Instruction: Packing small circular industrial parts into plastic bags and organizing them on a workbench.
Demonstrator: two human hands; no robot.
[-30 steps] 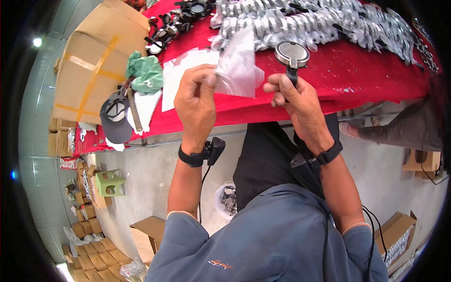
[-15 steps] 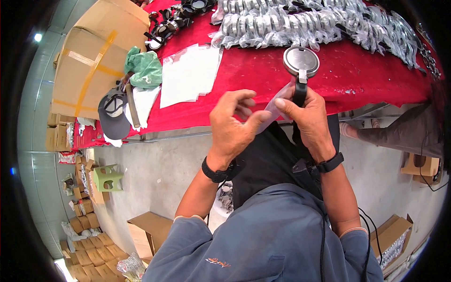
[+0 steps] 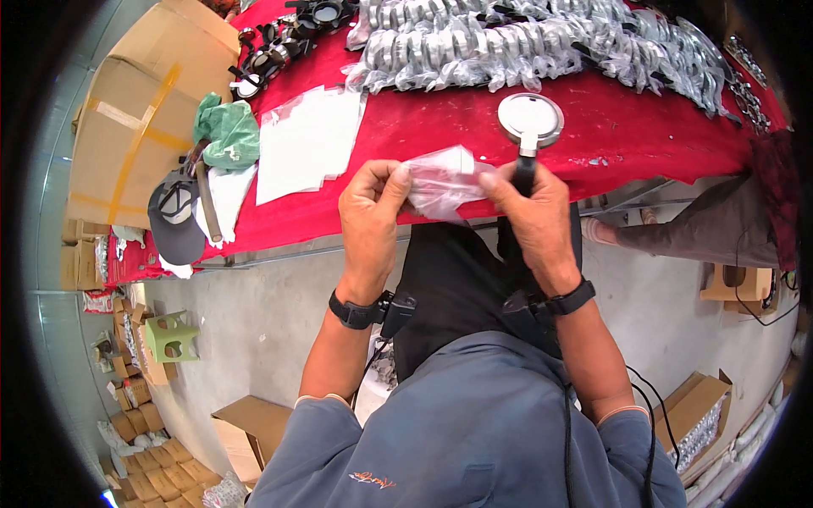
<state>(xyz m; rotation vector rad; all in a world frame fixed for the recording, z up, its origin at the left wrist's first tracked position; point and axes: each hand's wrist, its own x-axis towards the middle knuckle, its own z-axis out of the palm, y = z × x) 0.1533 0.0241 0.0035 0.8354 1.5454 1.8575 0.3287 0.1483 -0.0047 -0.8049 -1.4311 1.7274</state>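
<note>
My left hand (image 3: 371,203) pinches one side of a clear plastic bag (image 3: 442,179) between thumb and fingers. The bag is stretched across to my right hand (image 3: 533,203), whose thumb presses on its other side. That same right hand grips the black handle of a round silver metal piece (image 3: 529,118); its disc points up and away from me, over the red cloth. Most of the handle is hidden in my fingers. The disc is outside the bag.
On the red-covered table (image 3: 406,118), rows of bagged metal pieces (image 3: 474,46) lie at the back. White sheets or flat bags (image 3: 309,140), a green cloth or bag (image 3: 229,131), a cap (image 3: 176,212) and a large cardboard box (image 3: 140,127) are on the left. Another person's leg (image 3: 694,229) is at right.
My left hand has closed on the plastic bag, which is now spread between both hands. The round metal piece stays in my right hand. The whole view has shifted slightly.
</note>
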